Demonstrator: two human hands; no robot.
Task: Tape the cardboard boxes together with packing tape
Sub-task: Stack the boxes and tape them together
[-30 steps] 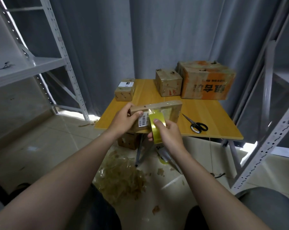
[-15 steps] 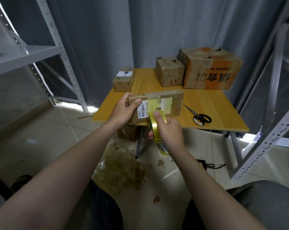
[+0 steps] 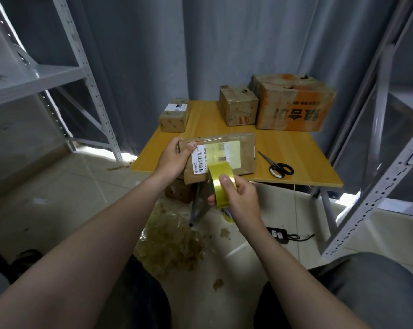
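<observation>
Grips a flat brown cardboard box with a white barcode label by its left end in the left hand, fingers curled round, thumb on the face, above the near edge of the yellow wooden table. Pinches a yellow-gold roll of packing tape in the right hand, against the box's lower edge. Has black-handled scissors lying just right.

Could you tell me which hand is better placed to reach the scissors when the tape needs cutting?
Probably the right hand: the scissors lie on the table right of the box, while the left hand grips the box's left end. It must first release the tape roll.
</observation>
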